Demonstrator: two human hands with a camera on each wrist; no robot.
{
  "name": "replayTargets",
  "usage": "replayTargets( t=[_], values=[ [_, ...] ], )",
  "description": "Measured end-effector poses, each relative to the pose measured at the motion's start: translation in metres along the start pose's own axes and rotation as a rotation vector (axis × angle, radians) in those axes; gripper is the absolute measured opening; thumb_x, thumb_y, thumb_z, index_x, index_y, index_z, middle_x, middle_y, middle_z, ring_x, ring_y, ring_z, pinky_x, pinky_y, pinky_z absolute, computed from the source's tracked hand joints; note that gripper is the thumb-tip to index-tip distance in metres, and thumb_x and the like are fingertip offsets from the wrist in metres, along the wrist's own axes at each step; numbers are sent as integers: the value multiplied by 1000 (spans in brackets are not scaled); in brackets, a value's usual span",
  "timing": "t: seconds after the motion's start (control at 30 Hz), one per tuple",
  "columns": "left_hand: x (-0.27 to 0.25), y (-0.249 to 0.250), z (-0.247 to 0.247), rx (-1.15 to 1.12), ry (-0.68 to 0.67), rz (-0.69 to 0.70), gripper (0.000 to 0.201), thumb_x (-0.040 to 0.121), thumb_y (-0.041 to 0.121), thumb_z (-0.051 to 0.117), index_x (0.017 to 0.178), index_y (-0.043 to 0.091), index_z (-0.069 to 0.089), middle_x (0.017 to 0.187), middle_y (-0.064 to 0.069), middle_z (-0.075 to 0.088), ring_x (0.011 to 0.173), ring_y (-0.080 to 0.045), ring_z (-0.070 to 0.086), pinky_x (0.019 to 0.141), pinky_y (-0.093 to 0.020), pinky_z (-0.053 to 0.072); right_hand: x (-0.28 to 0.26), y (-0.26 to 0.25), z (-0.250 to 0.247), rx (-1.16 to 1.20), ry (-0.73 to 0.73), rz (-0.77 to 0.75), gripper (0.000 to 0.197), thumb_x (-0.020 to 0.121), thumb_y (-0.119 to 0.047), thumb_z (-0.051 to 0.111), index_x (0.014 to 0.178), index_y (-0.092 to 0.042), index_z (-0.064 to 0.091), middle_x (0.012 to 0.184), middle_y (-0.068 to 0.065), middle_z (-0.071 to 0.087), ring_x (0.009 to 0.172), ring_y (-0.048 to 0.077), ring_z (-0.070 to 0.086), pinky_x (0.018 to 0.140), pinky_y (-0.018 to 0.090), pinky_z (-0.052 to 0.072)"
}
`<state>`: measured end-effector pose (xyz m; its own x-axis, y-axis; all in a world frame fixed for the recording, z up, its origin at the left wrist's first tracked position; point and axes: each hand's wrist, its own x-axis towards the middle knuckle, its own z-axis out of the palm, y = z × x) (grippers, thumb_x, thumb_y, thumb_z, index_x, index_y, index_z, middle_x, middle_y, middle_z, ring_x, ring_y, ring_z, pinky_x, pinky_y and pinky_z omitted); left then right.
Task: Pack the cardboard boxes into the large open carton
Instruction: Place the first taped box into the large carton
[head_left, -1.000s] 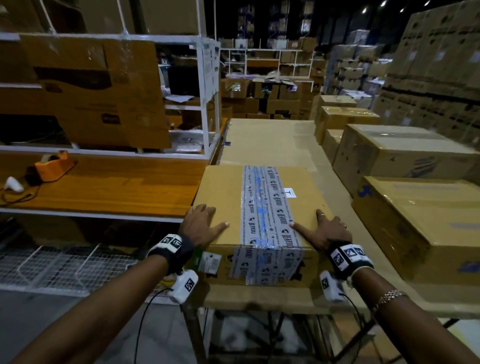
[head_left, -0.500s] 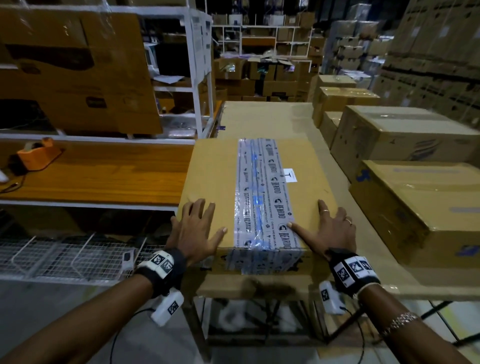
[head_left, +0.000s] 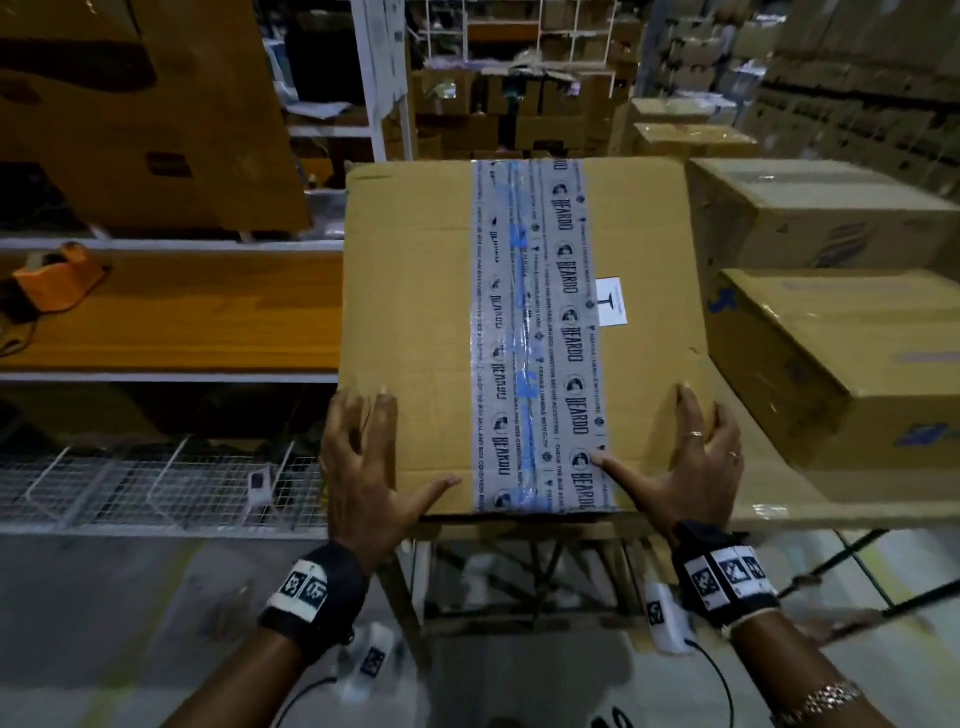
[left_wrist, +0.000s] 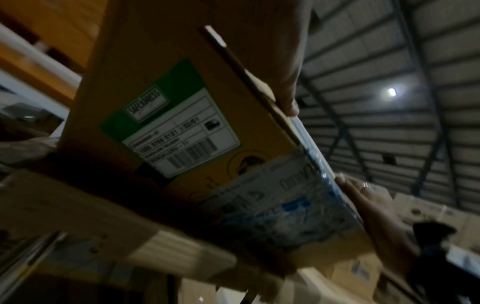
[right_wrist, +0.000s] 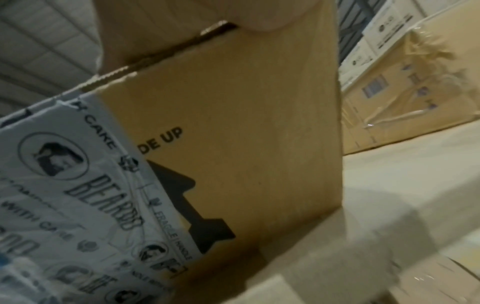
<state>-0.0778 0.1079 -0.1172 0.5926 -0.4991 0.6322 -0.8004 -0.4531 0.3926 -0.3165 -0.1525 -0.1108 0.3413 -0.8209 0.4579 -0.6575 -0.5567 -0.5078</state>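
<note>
Left hand (head_left: 363, 467) lies flat on the near-left corner of the sealed cardboard box (head_left: 415, 312) — fingers spread and straight on the lid, thumb pointing inward along the near edge, outer fingers overhanging the left edge. Nothing gripped, just palm contact. Black wrist band with printed markers behind it. Left of the box: an orange wooden bench top (head_left: 182, 312) with an orange tape dispenser (head_left: 57, 278) on it, wire mesh shelf (head_left: 156, 483) lower down, open floor below. The box sits on a cardboard-covered table (head_left: 805, 512), its near edge close to the table's front edge. Lid is plain brown corrugated board, lightly creased, with a wide band of grey printed tape (head_left: 535, 338) running front to back down the middle and folding over the front face; small white sticker (head_left: 612, 301) marked T just right of the tape. The left wrist view shows a green-and-white shipping label (left_wrist: 168, 121) with barcode on the front face. Right hand (head_left: 685, 467) mirrors the left on the near-right corner — fingers splayed and straight, thumb tip touching the tape edge, rings on two fingers, holding nothing. Right side is tight: two more brown cartons (head_left: 841, 353) stand just beside the box, wrapped in clear film, narrow gap only. Whether any large open carton is in view, can't tell.
</note>
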Motion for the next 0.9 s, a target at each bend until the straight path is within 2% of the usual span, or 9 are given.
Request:
replayTargets(
  t=[0.13, 0.23, 0.3, 0.4, 0.47, 0.6, 0.7, 0.8, 0.9],
  values=[
    [17, 10, -12, -97, -23, -128, 143, 54, 78, 81, 166, 18, 15, 170, -18, -5, 154, -41, 16, 113, -61, 38, -4, 2, 0, 35, 7, 19, 131, 51, -97, 60, 160, -34, 25, 158, 23, 26, 141, 42, 33, 109, 62, 38],
    [46, 13, -12, -93, -208, -297, 154, 44, 92, 74, 164, 38, -6, 172, -14, -3, 153, -43, 20, 110, -63, 40, -4, 2, 0, 20, -7, 29, 130, 51, -99, 57, 160, -35, 25, 158, 22, 27, 140, 42, 35, 108, 62, 39],
    [55, 16, -7, -6, -268, -341, 156, 37, 101, 65, 161, 46, -11, 168, -20, 1, 147, -47, 25, 111, -64, 36, -3, 0, -1, 19, -4, 36, 131, 51, -97, 60, 160, -34, 23, 157, 22, 27, 139, 41, 35, 108, 60, 39],
    [46, 22, -1, 85, -261, -352, 156, 32, 110, 51, 161, 46, -10, 165, -25, 1, 143, -49, 25, 113, -63, 30, 1, -2, -6, 41, -28, 69, 140, 46, -94, 68, 160, -26, 20, 151, 23, 31, 134, 40, 37, 109, 57, 38],
    [40, 21, -1, 84, -228, -342, 157, 33, 111, 50, 163, 44, -7, 165, -24, 3, 144, -47, 24, 113, -63, 31, 14, -4, -15, 87, -31, 106, 147, 44, -90, 72, 161, -22, 14, 144, 20, 35, 130, 39, 39, 110, 56, 39],
    [31, 20, -3, 82, -186, -307, 155, 36, 109, 52, 164, 39, 0, 164, -26, 6, 146, -46, 22, 114, -62, 31, 39, -22, -32, 205, -37, 36, 143, 48, -87, 75, 159, -46, -5, 145, 13, 32, 128, 39, 42, 105, 57, 44],
    [26, 21, -4, 87, -167, -296, 153, 38, 109, 51, 165, 36, 5, 163, -27, 10, 146, -45, 23, 113, -62, 31, 54, -40, -28, 190, -47, 38, 150, 47, -92, 73, 158, -44, -15, 159, 16, 27, 139, 43, 37, 109, 60, 40],
    [27, 22, -5, 77, -140, -309, 155, 36, 110, 52, 165, 35, 9, 161, -25, 15, 142, -44, 28, 111, -62, 34, 61, -47, -18, 118, -32, 123, 153, 43, -103, 60, 160, -33, -8, 149, 24, 37, 134, 44, 42, 109, 61, 39],
    [37, 25, -7, 13, -86, -361, 160, 30, 107, 61, 164, 38, 8, 152, -23, 24, 129, -40, 36, 105, -57, 41, 57, -46, -9, 48, -26, 144, 150, 40, -108, 51, 161, -33, 3, 144, 26, 39, 129, 43, 43, 108, 58, 38]
  ],
)
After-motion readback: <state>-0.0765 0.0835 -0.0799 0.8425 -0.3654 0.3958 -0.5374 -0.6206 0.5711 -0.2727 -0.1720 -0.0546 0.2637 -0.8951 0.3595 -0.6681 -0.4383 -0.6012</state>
